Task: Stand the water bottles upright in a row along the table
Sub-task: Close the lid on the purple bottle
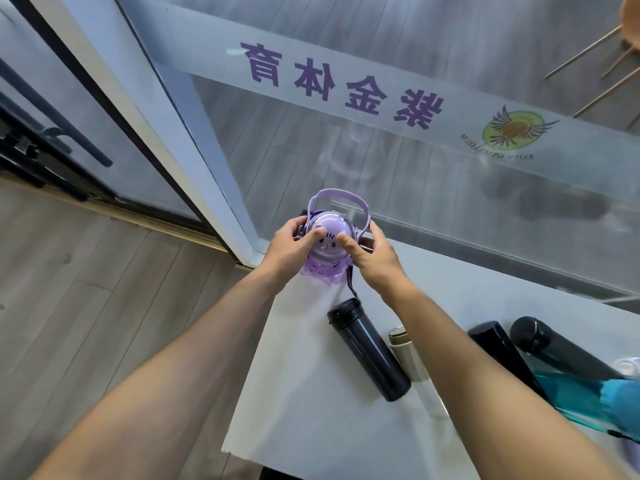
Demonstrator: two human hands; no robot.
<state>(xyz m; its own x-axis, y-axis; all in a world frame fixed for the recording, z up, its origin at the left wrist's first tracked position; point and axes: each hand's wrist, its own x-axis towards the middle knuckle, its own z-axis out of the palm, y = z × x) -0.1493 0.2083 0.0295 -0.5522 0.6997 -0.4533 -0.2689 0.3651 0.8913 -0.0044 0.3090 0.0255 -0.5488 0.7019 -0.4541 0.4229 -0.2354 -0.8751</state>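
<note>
A purple translucent bottle (pixel 327 245) with a domed lid and a lilac carry strap stands upright at the far left corner of the white table (pixel 311 410). My left hand (pixel 294 247) grips its left side and my right hand (pixel 372 252) grips its right side, thumbs on the lid. A black flask (pixel 369 348) lies on its side just behind my hands. A beige bottle (pixel 403 348) lies beside it, partly hidden by my right forearm. Further right lie two dark bottles (pixel 554 344) and a teal bottle (pixel 581 396).
A glass wall (pixel 381 150) with purple lettering runs right along the table's far edge. The table's left edge drops to the wooden floor (pixel 86 289). A chair's thin legs (pixel 606 64) show behind the glass at the top right.
</note>
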